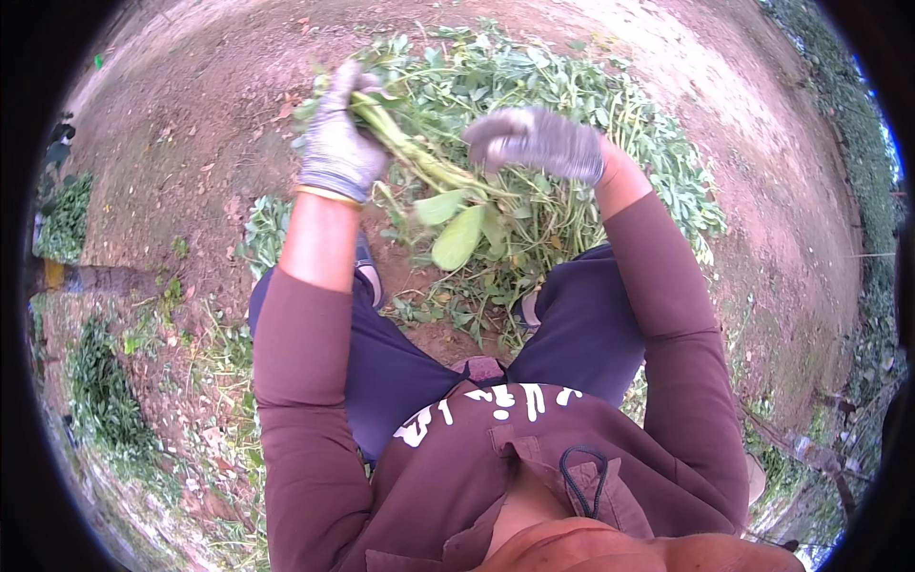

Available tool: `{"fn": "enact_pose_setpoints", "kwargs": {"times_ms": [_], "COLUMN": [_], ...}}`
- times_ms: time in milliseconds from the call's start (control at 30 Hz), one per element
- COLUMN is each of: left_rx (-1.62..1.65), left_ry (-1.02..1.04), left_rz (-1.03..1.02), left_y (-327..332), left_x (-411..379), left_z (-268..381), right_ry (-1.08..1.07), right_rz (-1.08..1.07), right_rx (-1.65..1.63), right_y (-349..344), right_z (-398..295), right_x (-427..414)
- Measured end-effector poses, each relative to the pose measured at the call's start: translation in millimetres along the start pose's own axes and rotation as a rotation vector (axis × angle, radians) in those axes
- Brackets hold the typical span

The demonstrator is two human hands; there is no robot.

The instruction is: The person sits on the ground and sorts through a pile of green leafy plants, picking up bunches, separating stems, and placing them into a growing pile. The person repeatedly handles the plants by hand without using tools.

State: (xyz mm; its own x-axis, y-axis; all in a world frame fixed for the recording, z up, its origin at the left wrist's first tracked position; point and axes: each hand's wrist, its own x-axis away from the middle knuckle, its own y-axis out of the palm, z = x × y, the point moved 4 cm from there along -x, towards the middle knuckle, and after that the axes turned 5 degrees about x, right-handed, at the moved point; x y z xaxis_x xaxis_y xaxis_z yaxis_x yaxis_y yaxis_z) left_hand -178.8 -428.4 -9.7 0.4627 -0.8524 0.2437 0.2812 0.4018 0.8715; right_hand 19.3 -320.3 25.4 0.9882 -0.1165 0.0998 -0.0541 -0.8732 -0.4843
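My left hand (342, 139), in a pale knitted work glove, is shut on a bunch of green plant stems (411, 146). The stems slant down to the right, with broad oval leaves (457, 236) hanging by their lower end. Just right of that end is my right hand (535, 141), gloved alike, with curled fingers blurred by motion. Whether those fingers grip anything cannot be made out. Beneath and beyond both hands spreads a large heap of cut leafy plants (629, 107), its leaves mostly outward and many stems towards me.
Bare reddish soil (200, 129) surrounds the heap. My shoes, partly hidden, stand at its near edge. Behind on the left lie a darker pile of greenery (107, 386) and scattered plant litter (221, 429). Tall vegetation (876, 164) borders the right side.
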Motion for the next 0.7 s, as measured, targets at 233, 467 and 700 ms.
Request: {"fn": "enact_pose_setpoints", "kwargs": {"times_ms": [233, 467, 700], "left_rx": [-0.03, -0.071, 0.056], "left_ry": [0.123, 0.114, 0.119], "left_rz": [0.254, 0.241, 0.07], "left_y": [1.8, 7.6, 0.9], "left_x": [1.8, 10.7, 4.8], "left_z": [14.8, 18.5, 32.3], "right_ry": [0.734, 0.725, 0.686], "right_rz": [0.468, 0.177, -0.225], "right_rx": [0.187, 0.087, 0.163], "right_y": [-97.7, -42.4, 4.3], "right_z": [147.9, 139.7, 115.8], "right_x": [70.2, 37.7, 2.5]}}
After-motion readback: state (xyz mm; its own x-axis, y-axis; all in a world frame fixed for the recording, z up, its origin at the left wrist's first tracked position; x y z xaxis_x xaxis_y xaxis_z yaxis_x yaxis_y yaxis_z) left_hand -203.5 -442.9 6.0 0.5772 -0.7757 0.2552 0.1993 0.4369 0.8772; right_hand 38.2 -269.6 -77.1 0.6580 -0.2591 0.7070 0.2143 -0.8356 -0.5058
